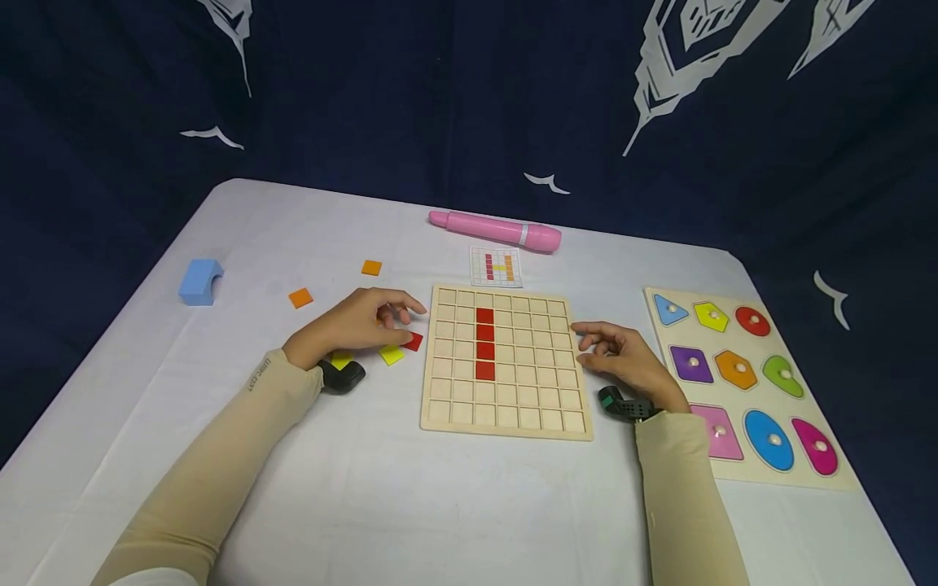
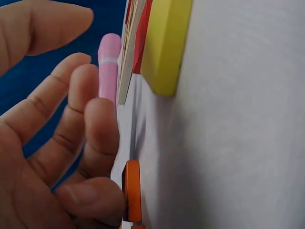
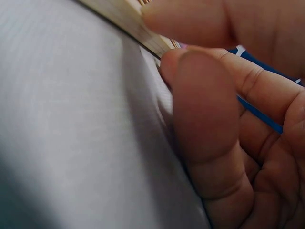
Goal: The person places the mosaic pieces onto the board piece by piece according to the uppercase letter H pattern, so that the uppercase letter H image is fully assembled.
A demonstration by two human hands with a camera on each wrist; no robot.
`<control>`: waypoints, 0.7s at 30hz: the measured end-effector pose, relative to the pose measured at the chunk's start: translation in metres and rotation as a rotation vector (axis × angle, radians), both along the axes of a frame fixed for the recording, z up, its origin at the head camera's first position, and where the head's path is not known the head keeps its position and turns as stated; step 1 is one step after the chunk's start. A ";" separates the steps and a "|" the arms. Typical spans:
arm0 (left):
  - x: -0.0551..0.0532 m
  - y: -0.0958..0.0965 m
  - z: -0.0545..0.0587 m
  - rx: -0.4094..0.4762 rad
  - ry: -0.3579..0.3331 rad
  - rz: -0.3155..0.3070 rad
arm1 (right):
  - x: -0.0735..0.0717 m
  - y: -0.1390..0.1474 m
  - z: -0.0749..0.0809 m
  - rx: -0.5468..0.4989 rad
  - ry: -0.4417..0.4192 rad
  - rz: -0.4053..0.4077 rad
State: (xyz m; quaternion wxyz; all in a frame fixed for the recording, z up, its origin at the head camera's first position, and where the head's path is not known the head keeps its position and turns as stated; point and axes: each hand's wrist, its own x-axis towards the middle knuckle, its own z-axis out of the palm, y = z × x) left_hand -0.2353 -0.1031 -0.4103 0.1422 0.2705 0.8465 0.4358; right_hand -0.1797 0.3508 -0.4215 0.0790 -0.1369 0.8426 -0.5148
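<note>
A wooden grid board [image 1: 528, 399] lies mid-table, with several red square tiles [image 1: 485, 332] stacked in one column of its cells. My left hand [image 1: 355, 319] hovers left of the board, thumb and fingers apart with nothing between them. Under its thumb tip is a loose red tile [image 1: 414, 343]; a yellow tile [image 1: 392, 355] lies close by, and another yellow tile [image 1: 341, 360] is partly hidden by the wrist. My right hand [image 1: 623, 358] rests its loosely bent fingertips at the board's right edge [image 3: 138, 33]; it holds nothing.
Two orange tiles [image 1: 300, 298] lie toward the back left, past them a blue arch block [image 1: 199, 282]. Behind the board are a small pattern card [image 1: 496, 278] and a pink pen-like stick [image 1: 491, 228]. A shape puzzle board [image 1: 721, 330] sits at right, beside my right forearm.
</note>
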 end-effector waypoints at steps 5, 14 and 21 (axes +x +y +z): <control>0.000 0.001 0.001 -0.060 -0.003 -0.001 | 0.000 0.000 0.001 0.002 0.000 -0.001; 0.002 0.003 0.001 -0.179 0.031 0.011 | 0.000 -0.001 0.001 0.005 -0.003 -0.003; 0.003 0.003 0.002 -0.208 0.040 0.048 | 0.001 -0.001 0.001 0.001 0.005 0.001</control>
